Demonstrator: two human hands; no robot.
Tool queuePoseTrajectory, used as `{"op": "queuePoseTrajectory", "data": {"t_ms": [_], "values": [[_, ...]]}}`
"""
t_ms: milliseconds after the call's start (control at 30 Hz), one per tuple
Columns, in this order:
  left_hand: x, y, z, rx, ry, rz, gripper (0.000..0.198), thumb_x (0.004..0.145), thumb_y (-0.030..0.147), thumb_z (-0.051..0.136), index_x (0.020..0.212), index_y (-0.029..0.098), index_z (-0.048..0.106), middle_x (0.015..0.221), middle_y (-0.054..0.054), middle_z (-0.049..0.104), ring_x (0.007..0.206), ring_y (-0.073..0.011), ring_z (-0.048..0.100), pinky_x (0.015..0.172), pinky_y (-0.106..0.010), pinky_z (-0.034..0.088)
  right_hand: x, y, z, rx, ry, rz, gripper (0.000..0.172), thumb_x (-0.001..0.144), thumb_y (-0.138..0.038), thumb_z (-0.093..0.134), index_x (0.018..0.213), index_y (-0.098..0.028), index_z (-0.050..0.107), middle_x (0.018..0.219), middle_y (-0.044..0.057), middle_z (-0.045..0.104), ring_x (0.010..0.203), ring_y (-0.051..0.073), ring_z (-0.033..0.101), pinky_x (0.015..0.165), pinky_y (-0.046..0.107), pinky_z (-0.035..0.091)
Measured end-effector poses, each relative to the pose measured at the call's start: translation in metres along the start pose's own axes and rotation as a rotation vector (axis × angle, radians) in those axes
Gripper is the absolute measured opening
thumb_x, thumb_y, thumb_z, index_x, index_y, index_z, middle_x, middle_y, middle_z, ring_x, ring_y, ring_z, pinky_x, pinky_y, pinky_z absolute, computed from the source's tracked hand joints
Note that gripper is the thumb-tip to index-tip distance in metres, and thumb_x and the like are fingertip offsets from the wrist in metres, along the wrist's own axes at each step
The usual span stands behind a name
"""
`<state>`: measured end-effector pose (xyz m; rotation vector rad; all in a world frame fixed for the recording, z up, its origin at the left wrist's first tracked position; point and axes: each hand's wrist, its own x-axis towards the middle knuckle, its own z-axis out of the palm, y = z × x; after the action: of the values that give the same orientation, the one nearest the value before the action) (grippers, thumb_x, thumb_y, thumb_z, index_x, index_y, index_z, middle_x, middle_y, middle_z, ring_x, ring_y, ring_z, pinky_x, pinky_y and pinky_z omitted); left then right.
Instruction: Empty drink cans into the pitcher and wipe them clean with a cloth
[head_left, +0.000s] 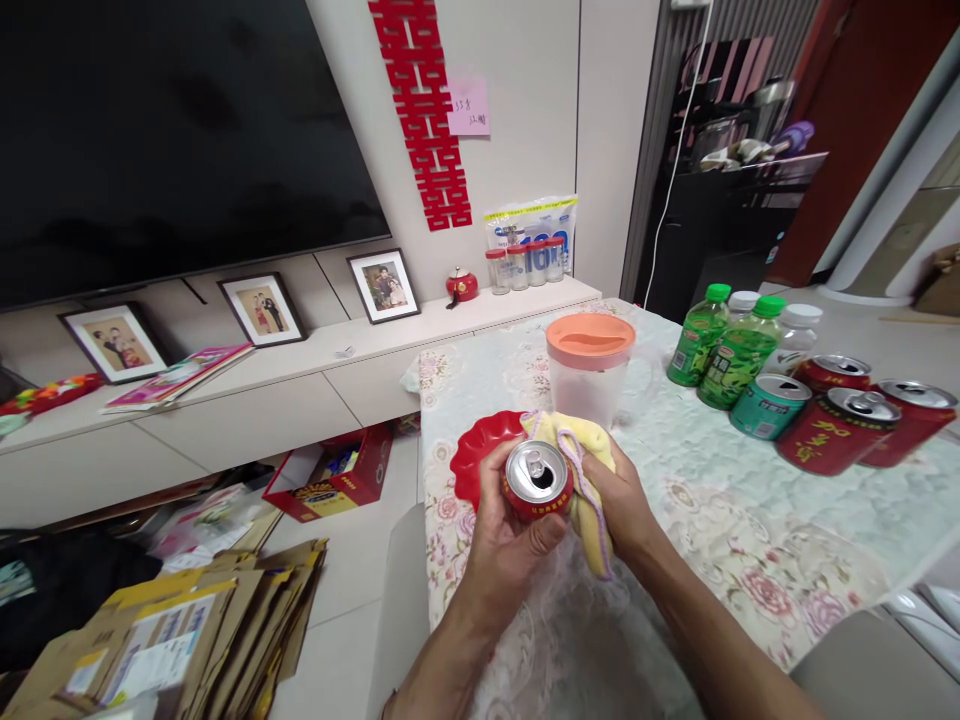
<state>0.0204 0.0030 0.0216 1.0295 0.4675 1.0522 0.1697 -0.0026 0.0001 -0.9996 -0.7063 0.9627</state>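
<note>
My left hand (504,530) is wrapped round a red drink can (537,482), whose opened silver top faces up toward me. In my right hand (619,495) is a yellow cloth (592,500) with a purple edge, pressed against the can's right side. Both hands are above the table, near its front edge. Just behind them lies a red scalloped dish (480,450), partly hidden by my left hand. A clear plastic pitcher (585,390) with an orange lid stands beyond the cloth.
Green-capped bottles (739,350), white-capped bottles and several cans (836,430) stand on the right of the flowered tablecloth (720,530). A low cabinet (375,375) with framed photos runs along the wall. Flattened cardboard (225,630) and a red box (360,480) are on the floor at left.
</note>
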Motion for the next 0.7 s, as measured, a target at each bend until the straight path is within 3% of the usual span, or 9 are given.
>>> {"op": "queuePoseTrajectory", "data": {"t_ms": [267,367,500,700], "values": [[0.016,0.018,0.007,-0.043,0.158,0.111,0.073,0.076,0.041,0.091,0.134,0.032,0.048,0.135,-0.007,0.065,0.124,-0.0273,0.066,0.107,-0.043,0.052,-0.008,0.003,0.021,0.122,-0.010,0.130,0.058,0.080,-0.054,0.081,0.127,-0.024,0.066,0.128,0.007,0.075,0.117,0.029,0.069,0.100,0.040,0.055],[0.022,0.022,0.008,-0.039,0.167,0.146,0.066,0.079,0.042,0.089,0.132,0.032,0.050,0.130,-0.005,0.067,0.120,-0.0241,0.067,0.108,-0.041,0.051,-0.013,0.001,0.029,0.204,-0.043,0.234,0.064,0.080,-0.059,0.076,0.132,-0.024,0.065,0.120,0.008,0.078,0.113,0.032,0.072,0.094,0.043,0.059],[0.030,0.020,0.008,-0.046,0.170,0.176,0.064,0.079,0.044,0.088,0.131,0.034,0.051,0.127,-0.003,0.068,0.114,-0.0209,0.067,0.101,-0.036,0.053,-0.015,0.002,0.034,0.290,-0.111,0.347,0.063,0.082,-0.069,0.065,0.122,-0.020,0.072,0.107,0.012,0.080,0.107,0.035,0.075,0.086,0.046,0.062],[0.042,0.015,0.008,-0.049,0.178,0.194,0.063,0.075,0.048,0.091,0.124,0.034,0.055,0.119,0.000,0.069,0.105,-0.0204,0.068,0.095,-0.035,0.054,-0.012,0.008,0.039,0.337,-0.197,0.339,0.062,0.091,-0.074,0.052,0.126,-0.028,0.072,0.108,0.008,0.080,0.114,0.028,0.072,0.088,0.041,0.061]]}}
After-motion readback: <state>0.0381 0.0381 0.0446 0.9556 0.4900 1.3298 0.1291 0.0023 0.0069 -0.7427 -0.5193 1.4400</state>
